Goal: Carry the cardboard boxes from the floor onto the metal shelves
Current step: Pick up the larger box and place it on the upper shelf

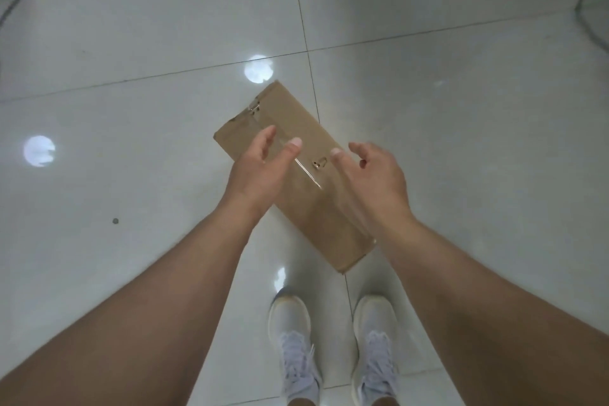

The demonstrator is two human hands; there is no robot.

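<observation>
Reach for a cardboard box (296,175) on the floor (131,109).
Left hand (260,168) and right hand (372,175), fingers spread and empty, flank its diagonal long axis.

Left hand (263,165): bare forearm entering from 7 o'clock, palm turned inward, fingers spread and extended toward 12 o'clock, holding nothing. Right hand (372,171): bare forearm entering from 5 o'clock, palm inward, fingers loosely curled, likewise unclosed. Palms face each other, apart.
</observation>
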